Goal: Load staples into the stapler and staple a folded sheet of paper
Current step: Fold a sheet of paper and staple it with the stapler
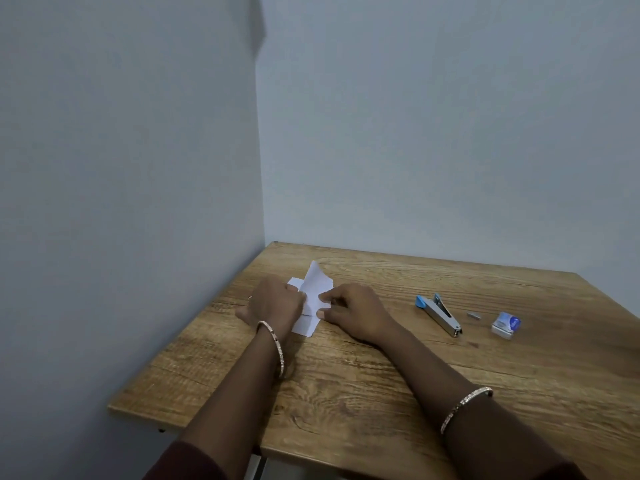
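Note:
A small white sheet of paper lies on the left part of the wooden table, partly folded, with one flap standing up. My left hand presses on its left side and covers part of it. My right hand pinches the paper's right edge between thumb and fingers. A silver stapler with a blue end lies hinged open to the right of my hands. Beyond it lie a small strip of staples and a little blue-and-white staple box.
The table stands in a corner, with pale walls close along its left and far edges. Its front-left corner and near edge are in view. Both wrists wear thin bangles.

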